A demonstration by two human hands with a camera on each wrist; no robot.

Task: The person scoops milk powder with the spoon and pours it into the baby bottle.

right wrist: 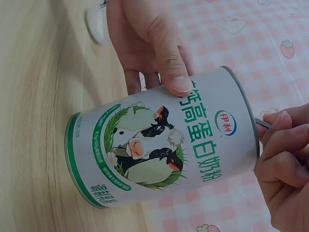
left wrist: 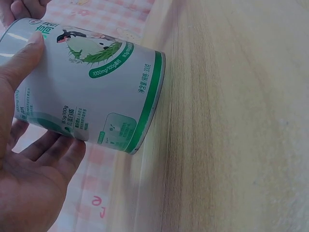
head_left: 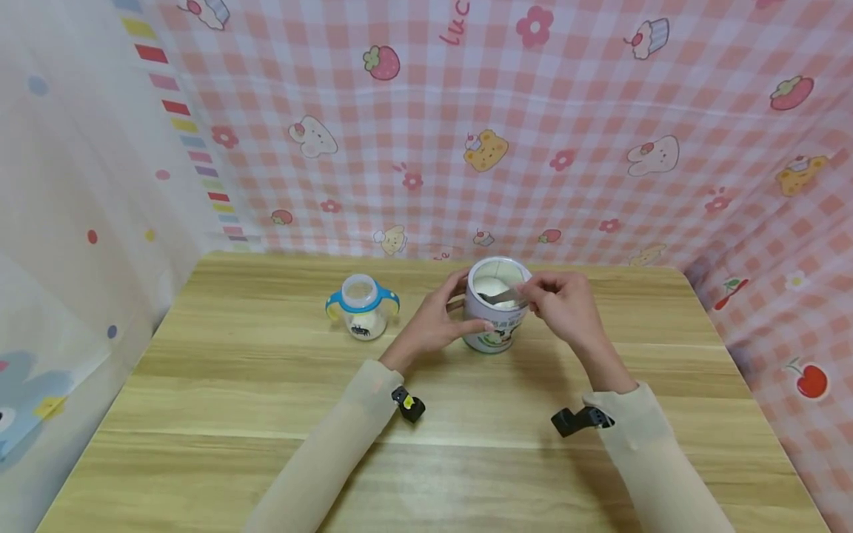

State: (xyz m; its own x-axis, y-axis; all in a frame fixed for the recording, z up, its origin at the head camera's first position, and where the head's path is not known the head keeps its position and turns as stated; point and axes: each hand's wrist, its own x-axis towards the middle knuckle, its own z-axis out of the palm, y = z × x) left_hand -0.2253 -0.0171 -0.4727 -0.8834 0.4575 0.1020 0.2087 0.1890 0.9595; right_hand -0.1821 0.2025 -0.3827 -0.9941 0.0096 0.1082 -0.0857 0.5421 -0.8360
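Note:
A white and green milk powder can [head_left: 480,318], with a cow on its label, stands upright and uncovered on the table, pale powder [head_left: 492,287] inside. My left hand [head_left: 433,320] grips its side; in the left wrist view the thumb lies along the front of the can [left wrist: 96,87] and the fingers reach round the other side. At the can's right rim, my right hand [head_left: 565,305] pinches the handle of a metal spoon [head_left: 496,297], whose bowl end is inside the mouth. In the right wrist view only a short bit of spoon [right wrist: 263,123] shows past the rim.
Left of the can stands a lidless baby bottle [head_left: 366,326] with a blue collar, two handles and pale contents low inside. The wooden table [head_left: 266,414] ends at a pink checked cloth [head_left: 426,192] behind. Black wrist straps [head_left: 409,406] hang from both sleeves.

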